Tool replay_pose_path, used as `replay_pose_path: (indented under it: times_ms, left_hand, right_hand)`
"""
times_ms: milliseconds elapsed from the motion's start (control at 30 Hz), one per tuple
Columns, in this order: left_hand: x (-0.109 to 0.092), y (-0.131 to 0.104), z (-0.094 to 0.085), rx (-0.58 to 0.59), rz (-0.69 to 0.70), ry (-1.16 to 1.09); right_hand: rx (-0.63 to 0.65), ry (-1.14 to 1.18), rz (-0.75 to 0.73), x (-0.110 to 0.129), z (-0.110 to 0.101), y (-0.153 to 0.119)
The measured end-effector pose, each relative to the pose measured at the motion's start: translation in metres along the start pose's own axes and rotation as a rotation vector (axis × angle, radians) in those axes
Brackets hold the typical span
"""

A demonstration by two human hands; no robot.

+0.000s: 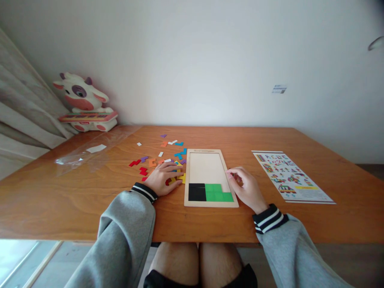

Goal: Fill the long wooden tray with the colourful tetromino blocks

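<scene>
A shallow wooden tray [236,203] lies in front of me, with black pieces [197,192] in its near left corner and green pieces [216,193] beside them. The upper part of its floor is bare. My left hand [164,178] rests over the loose coloured pieces at the tray's left, fingers spread, with yellow pieces [181,178] by its fingertips. At the tray's right edge is my right hand [245,187], its fingers curled and thumb near the index finger; whether it pinches anything small is hard to see.
Loose red [135,163], orange, purple, blue and white pieces lie left of the tray. A printed pattern sheet [292,176] is on the right. At the back left are a clear plastic bag [81,158] and a cow-shaped toy keyboard [87,106]. A wall stands behind the table [210,226].
</scene>
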State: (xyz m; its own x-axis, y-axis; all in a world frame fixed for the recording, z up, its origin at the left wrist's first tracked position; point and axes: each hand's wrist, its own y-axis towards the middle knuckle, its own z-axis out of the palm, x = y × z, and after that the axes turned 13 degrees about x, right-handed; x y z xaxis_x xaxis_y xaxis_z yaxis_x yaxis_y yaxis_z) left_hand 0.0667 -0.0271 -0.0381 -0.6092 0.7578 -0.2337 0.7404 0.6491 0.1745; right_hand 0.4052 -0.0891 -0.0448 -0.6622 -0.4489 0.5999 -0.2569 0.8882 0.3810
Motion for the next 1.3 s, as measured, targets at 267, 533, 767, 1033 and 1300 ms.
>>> replay_pose_path:
  times_ms: [267,533,767,1033,1300]
  left_hand:
    - [0.002,0.002,0.001,-0.018,-0.014,-0.03]
    - [-0.003,0.003,0.002,-0.056,-0.013,-0.064]
    - [-0.005,0.007,0.006,-0.081,-0.047,-0.059]
    - [0.012,0.004,0.012,-0.163,-0.371,0.036]
    - [0.018,0.002,0.014,-0.132,-0.382,0.028]
  right_hand:
    - [0.003,0.013,0.003,0.002,-0.002,0.0]
    - [0.004,0.009,0.0,0.001,-0.001,0.0]
    - [0.009,0.009,0.0,0.001,0.0,0.001]
    - [0.013,0.006,0.002,0.0,0.0,0.0]
    - [0.017,0.008,0.002,0.001,0.0,0.0]
